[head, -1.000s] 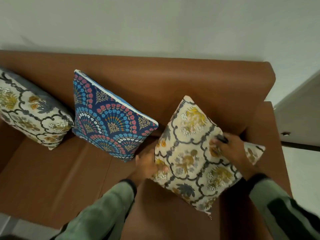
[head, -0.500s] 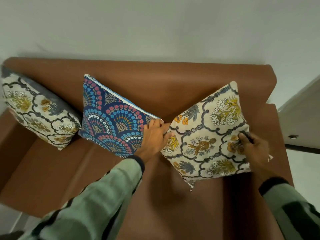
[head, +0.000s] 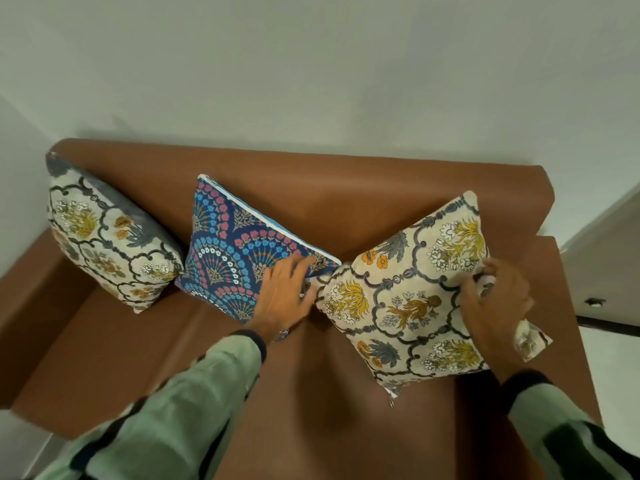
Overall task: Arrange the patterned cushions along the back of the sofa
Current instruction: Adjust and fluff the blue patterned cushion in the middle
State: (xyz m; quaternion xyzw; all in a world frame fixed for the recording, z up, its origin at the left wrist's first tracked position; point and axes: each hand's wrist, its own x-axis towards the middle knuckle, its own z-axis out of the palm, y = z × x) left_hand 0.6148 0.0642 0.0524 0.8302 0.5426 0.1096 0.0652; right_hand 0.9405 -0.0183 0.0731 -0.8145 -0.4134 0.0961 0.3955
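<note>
Three patterned cushions lean on the back of the brown sofa [head: 363,188]. A cream floral cushion [head: 100,237] stands at the left end, a blue fan-patterned cushion [head: 235,251] in the middle, and a second cream floral cushion [head: 412,296] at the right, set on one corner. My left hand [head: 284,292] lies flat with fingers spread where the blue cushion meets the right cushion's left corner. My right hand [head: 495,299] grips the right cushion's right edge, bunching the fabric.
The sofa's right armrest [head: 554,271] is close behind the right cushion. A white wall rises behind the sofa, and a pale door or panel [head: 609,258] stands at the far right. Bare seat [head: 138,348] stretches in front of the cushions.
The right cream cushion was lifted from the seat and set up against the sofa back. My left hand slid from its lower edge up to its left corner, by the blue cushion.
</note>
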